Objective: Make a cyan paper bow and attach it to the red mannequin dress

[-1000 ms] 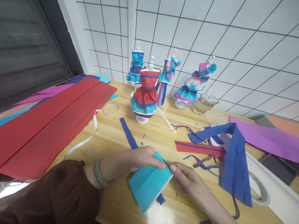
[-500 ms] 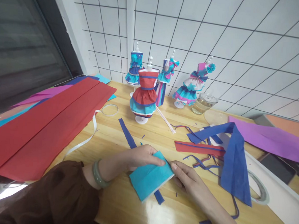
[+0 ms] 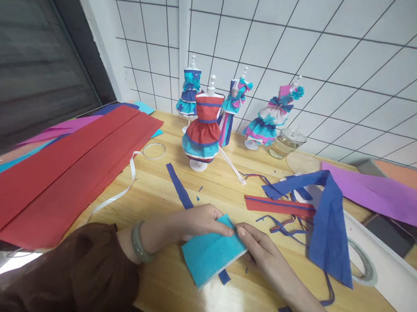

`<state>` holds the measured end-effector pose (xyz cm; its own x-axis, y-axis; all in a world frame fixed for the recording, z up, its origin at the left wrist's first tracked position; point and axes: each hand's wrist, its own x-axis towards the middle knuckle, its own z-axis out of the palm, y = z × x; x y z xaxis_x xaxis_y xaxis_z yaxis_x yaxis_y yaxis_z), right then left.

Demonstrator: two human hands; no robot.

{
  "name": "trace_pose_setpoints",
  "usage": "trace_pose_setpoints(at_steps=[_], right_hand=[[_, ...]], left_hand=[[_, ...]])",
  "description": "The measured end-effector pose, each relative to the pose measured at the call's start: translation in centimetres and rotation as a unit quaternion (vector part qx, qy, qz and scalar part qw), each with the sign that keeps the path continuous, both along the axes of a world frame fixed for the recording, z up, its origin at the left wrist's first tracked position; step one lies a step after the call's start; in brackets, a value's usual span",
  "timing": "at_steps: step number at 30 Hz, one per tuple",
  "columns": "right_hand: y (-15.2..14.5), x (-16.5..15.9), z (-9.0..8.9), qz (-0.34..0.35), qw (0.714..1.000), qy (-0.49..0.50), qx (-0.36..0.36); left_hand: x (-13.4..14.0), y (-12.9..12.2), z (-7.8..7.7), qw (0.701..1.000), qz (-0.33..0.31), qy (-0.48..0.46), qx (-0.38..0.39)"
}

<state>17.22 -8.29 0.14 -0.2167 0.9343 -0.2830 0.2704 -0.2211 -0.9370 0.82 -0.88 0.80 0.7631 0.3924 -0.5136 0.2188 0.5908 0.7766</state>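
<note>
A folded turquoise piece of crepe paper or cloth (image 3: pixel 213 255), with a pale lower edge, is held between my two hands above the table. My left hand (image 3: pixel 206 222) grips its upper left part, thumb flat on top and fingers beneath. At the upper right corner, the thumb and fingers of my right hand (image 3: pixel 257 243) pinch the edge. The fingertips of both hands almost meet there. Under the turquoise piece runs a dark blue strip (image 3: pixel 179 186), which shows at both ends.
Small mannequins, one in a red dress (image 3: pixel 203 127), stand at the back beside a glass jar (image 3: pixel 286 143). Red sheets (image 3: pixel 70 166) and a white ribbon (image 3: pixel 131 175) lie left. A blue piece (image 3: pixel 331 234), a red strip (image 3: pixel 279 205) and a tape roll (image 3: pixel 367 264) lie right.
The turquoise piece has tilted slightly, and its upper corner looks a little more folded near my right fingertips. Both hands keep their hold. The view has shifted slightly.
</note>
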Motion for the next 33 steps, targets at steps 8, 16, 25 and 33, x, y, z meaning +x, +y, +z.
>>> trace_pose_setpoints(at_steps=[8, 16, 25, 33], right_hand=[[0.02, -0.01, -0.05, -0.01, 1.0, -0.01, 0.023], [0.09, -0.02, -0.17, -0.019, 0.999, -0.033, 0.038], [0.07, 0.0, -0.34, -0.028, 0.999, -0.022, 0.039], [0.02, -0.16, 0.07, -0.027, 0.999, -0.016, 0.034]], left_hand=[[0.13, -0.16, 0.32, 1.0, 0.001, 0.004, -0.014], [0.07, -0.21, 0.32, 1.0, 0.003, -0.007, -0.014], [-0.2, 0.11, -0.18, 0.999, 0.015, -0.031, 0.011], [0.16, -0.25, 0.04, 0.999, 0.013, -0.012, 0.027]])
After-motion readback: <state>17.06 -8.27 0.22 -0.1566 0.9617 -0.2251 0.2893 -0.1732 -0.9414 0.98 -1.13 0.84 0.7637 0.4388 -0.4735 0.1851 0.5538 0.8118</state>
